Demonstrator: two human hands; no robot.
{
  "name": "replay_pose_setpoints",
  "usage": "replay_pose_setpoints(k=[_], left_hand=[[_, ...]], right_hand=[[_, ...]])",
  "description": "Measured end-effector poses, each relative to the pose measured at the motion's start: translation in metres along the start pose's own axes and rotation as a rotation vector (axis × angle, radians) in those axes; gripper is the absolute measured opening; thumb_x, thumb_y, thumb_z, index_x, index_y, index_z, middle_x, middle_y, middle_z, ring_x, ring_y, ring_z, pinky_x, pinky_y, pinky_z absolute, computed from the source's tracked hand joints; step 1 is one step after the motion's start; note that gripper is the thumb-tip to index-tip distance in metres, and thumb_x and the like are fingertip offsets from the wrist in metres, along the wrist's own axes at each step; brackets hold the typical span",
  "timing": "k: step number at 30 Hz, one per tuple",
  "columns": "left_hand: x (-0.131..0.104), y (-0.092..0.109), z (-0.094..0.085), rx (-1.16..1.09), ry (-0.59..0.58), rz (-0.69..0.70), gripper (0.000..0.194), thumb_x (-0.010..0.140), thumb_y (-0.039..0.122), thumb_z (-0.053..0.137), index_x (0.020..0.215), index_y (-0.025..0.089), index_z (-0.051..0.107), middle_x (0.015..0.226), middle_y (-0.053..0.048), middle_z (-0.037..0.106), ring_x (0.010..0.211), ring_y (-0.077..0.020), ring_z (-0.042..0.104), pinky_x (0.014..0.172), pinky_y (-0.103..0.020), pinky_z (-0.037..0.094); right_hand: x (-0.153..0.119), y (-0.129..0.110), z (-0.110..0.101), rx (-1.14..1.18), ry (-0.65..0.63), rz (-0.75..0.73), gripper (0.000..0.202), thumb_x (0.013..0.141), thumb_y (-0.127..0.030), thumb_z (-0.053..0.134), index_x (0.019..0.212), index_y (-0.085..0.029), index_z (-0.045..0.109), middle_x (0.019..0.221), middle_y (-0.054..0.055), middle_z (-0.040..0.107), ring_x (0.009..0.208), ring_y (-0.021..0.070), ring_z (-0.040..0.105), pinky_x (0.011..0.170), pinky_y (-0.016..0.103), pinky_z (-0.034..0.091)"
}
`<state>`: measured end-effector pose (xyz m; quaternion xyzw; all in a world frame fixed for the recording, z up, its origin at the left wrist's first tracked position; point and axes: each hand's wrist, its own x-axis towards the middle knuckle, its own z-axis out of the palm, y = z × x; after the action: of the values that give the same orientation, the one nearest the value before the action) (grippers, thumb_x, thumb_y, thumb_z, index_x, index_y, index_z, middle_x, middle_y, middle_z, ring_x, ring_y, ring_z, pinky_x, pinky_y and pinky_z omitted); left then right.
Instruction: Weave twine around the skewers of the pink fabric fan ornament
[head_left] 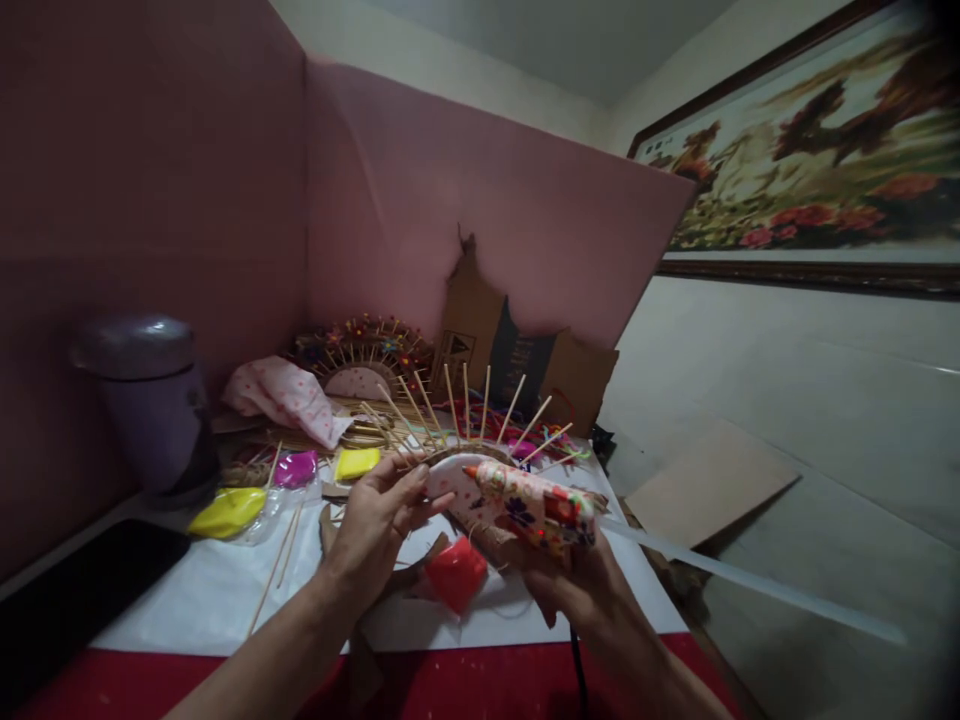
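Observation:
My left hand (375, 515) grips the left side of a half-round craft piece (452, 478), covered in pale fabric with pink dots. Thin wooden sticks (466, 400) fan out from its curved brown edge. In my right hand (581, 585) is a hot glue gun (529, 500) with a floral pattern, its orange nozzle pointing left over the fabric. A long translucent glue stick (757, 582) juts from its back, and a dark cord hangs below. Whether the nozzle touches the piece, I cannot tell. Beneath the hands lies a red packet (455, 575).
Yellow packets (227, 512) and a magenta packet (295, 468) lie left, beside loose sticks (274, 570). A dark phone-like slab (90, 605) and lidded purple container (154, 420) stand farther left. Behind are dotted cloth (277, 395), a decorated half-round piece (356, 382) and torn cardboard (469, 320).

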<state>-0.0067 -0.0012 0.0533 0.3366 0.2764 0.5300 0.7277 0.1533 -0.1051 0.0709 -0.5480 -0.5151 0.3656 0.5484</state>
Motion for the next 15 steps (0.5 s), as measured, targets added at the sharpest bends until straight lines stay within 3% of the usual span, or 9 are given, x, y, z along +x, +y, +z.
replay_pose_setpoints(k=[4, 9, 15], left_hand=[[0.001, -0.002, 0.001, -0.054, -0.025, 0.002, 0.028, 0.061, 0.020, 0.077, 0.083, 0.015, 0.062, 0.085, -0.006, 0.066, 0.072, -0.0167, 0.066, 0.066, -0.030, 0.058], [0.003, -0.005, 0.000, -0.066, -0.036, 0.033, 0.021, 0.063, 0.022, 0.076, 0.076, 0.014, 0.062, 0.078, -0.004, 0.064, 0.066, -0.0131, 0.062, 0.067, -0.033, 0.058], [0.003, -0.008, -0.001, -0.071, -0.058, 0.043, 0.017, 0.066, 0.020, 0.073, 0.076, 0.014, 0.060, 0.077, -0.003, 0.064, 0.069, -0.0158, 0.064, 0.068, -0.038, 0.058]], right_hand=[[0.005, -0.004, 0.007, -0.054, -0.060, 0.023, 0.024, 0.069, -0.039, 0.070, 0.078, -0.017, 0.070, 0.051, -0.002, 0.051, 0.045, 0.0087, 0.037, 0.038, 0.019, 0.031], [0.012, -0.001, 0.010, -0.082, -0.014, 0.049, 0.021, 0.065, -0.038, 0.074, 0.067, -0.018, 0.068, 0.043, -0.004, 0.045, 0.039, 0.0075, 0.032, 0.034, 0.019, 0.024], [0.017, -0.002, 0.009, -0.157, -0.035, 0.056, 0.025, 0.069, -0.042, 0.070, 0.066, -0.017, 0.066, 0.042, -0.005, 0.042, 0.036, 0.0064, 0.029, 0.031, 0.019, 0.021]])
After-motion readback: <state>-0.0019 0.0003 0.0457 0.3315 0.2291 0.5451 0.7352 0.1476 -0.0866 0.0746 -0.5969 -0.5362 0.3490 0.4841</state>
